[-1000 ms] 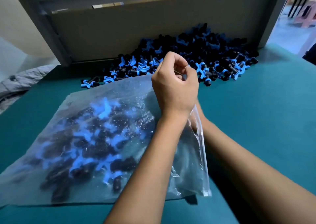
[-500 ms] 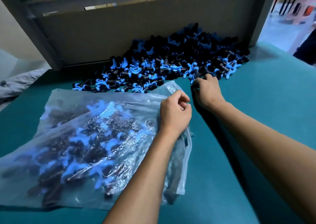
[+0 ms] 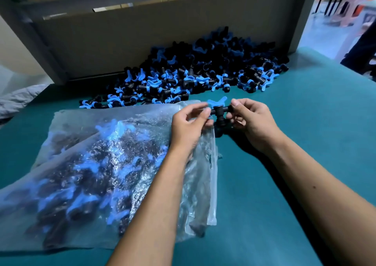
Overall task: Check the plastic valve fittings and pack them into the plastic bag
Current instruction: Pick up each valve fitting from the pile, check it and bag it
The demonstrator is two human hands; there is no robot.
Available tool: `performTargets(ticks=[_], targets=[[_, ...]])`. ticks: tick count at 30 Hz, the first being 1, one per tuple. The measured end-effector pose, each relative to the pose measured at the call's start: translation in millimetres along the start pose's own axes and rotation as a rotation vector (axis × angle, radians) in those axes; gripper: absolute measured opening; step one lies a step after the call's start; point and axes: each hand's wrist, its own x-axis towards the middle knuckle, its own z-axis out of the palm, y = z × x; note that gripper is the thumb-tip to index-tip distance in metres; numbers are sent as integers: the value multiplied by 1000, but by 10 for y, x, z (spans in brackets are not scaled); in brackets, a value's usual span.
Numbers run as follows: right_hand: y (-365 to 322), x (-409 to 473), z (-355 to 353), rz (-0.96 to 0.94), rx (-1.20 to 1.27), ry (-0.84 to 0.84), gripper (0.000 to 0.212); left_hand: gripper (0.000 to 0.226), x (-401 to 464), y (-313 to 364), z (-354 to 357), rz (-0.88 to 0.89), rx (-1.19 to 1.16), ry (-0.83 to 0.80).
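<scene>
Valve fitting [image 3: 218, 111], black with blue handle, ends hidden in the pinching fingers of left hand [image 3: 188, 127] and right hand [image 3: 254, 123], above the plastic bag [image 3: 91, 164] mouth at mid-bench [image 3: 305, 123]; loose fittings pile [image 3: 193, 76] against grey back panel [image 3: 142, 36], bagged fittings blurred.

One bag [image 3: 97, 164], two hands, countless fittings [image 3: 193, 72]

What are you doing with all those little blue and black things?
Both hands hold one valve fitting between them, the left hand pinching one end and the right hand the other, just above the mouth of the plastic bag. The bag already holds many fittings. A big pile waits behind on the green table.
</scene>
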Motion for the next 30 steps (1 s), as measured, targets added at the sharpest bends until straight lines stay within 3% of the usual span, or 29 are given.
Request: performTargets(ticks=[4, 9, 15, 18, 23, 25, 30], targets=[[4, -44, 36, -71, -149, -22, 25, 11, -66, 27, 20, -24, -69, -41], [25, -76, 75, -178, -220, -22, 21, 14, -90, 61, 26, -65, -53, -32], [26, -2, 8, -154, -106, 186, 20, 10, -77, 72, 15, -93, -121, 80], [46, -9, 3, -175, -198, 81, 9, 11, -85, 62, 20, -91, -96, 32], [55, -31, 23, -152, -234, -97, 18, 9, -104, 49, 30, -103, -59, -45], [57, -22, 22, -165, -248, -55, 11, 9, -107, 68, 24, -100, -54, -33], [69, 46, -51, -163, -113, 234, 8, 7, -105, 127, 16, -102, -60, 38]])
